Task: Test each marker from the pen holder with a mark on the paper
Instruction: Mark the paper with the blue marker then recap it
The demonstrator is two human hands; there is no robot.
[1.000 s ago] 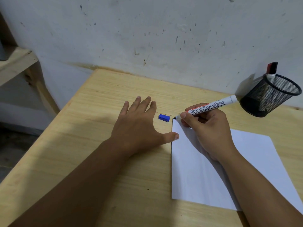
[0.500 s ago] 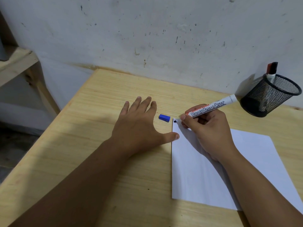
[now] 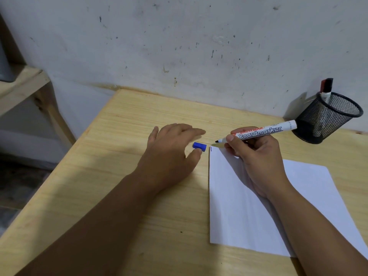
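My right hand (image 3: 256, 156) grips a white board marker (image 3: 260, 132), uncapped, its dark tip lifted just above the top left corner of the white paper (image 3: 249, 206). A short dark mark (image 3: 211, 149) shows at that corner. The marker's blue cap (image 3: 199, 146) lies on the table just left of the paper. My left hand (image 3: 171, 152) hovers over the cap, fingers loosely spread, thumb touching or nearly touching it. A black mesh pen holder (image 3: 328, 118) stands at the back right with one red-capped marker (image 3: 326, 90) sticking out.
The wooden table (image 3: 119, 176) abuts a stained white wall at the back; its left edge drops to the floor. A wooden shelf frame (image 3: 25, 86) stands at the left.
The marker drew a short stroke at the paper's corner and its tip then lifted off. My left hand left the table beside the paper and moved right and forward over the blue cap.
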